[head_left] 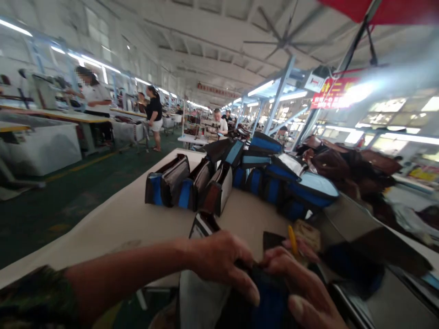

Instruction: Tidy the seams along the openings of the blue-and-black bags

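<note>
A black-and-blue bag point(269, 297) with a pale grey panel is right in front of me at the table's near edge; the frame cuts off its lower part. From the left, my left hand point(219, 260) grips its upper edge, thumb pointing down across the dark fabric. On the other side, my right hand point(302, 283) pinches the same edge, close to the left fingertips. A thin yellow tool point(292, 240) sticks up among the right-hand fingers; its kind is not clear. Beyond the left hand, another bag point(204, 224) stands partly hidden.
Several upright bags point(171, 180) stand across the pale table point(137, 233), with a pile of blue-and-black bags point(270, 178) behind. A small brown block point(307, 234) lies near my right hand. Brown bags point(346, 164) are heaped at right. People stand by workbenches at left.
</note>
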The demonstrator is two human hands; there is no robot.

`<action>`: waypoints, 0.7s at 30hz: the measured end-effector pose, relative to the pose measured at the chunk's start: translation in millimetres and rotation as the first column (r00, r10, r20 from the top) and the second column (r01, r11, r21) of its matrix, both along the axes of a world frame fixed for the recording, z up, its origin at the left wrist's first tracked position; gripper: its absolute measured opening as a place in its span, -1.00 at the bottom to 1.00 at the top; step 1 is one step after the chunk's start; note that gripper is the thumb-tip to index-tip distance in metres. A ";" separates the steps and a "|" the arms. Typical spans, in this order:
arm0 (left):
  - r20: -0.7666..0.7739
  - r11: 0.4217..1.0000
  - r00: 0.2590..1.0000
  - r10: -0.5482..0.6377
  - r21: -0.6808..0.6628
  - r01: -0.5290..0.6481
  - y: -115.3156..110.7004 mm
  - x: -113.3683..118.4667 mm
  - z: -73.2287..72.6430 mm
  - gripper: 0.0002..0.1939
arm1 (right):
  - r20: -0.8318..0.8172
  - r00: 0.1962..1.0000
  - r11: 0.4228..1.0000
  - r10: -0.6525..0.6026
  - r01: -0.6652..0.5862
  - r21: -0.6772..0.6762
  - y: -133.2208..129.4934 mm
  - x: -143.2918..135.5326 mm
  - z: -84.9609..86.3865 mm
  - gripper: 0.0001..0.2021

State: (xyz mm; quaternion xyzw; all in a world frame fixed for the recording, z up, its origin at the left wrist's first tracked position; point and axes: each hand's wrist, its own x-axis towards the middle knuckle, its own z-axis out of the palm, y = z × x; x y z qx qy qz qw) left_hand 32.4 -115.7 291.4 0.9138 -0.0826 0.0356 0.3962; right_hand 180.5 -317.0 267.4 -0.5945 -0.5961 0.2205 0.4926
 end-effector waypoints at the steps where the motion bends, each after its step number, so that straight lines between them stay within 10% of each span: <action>1: 0.007 1.000 1.000 -0.011 -0.005 0.011 -0.3 -0.5 2.6 -0.55 | -0.081 0.995 0.998 0.053 -0.051 0.020 3.8 0.9 -2.3 -0.50; 5: 0.022 1.000 1.000 -0.017 -0.026 0.017 -1.8 -5.9 2.6 -0.56 | -0.263 0.949 0.983 0.176 -0.156 0.097 16.8 3.5 -5.9 -0.46; 11: -0.190 0.976 0.982 0.019 -0.211 -0.059 3.2 -10.9 15.9 -0.67 | 0.133 0.983 0.979 0.123 -0.099 -0.176 13.2 21.5 3.0 -0.54; 21: -0.329 0.945 0.938 -0.106 -0.328 -0.009 11.3 10.8 13.9 -0.59 | 0.064 0.993 0.944 0.100 -0.075 -0.323 13.1 2.1 28.0 -0.62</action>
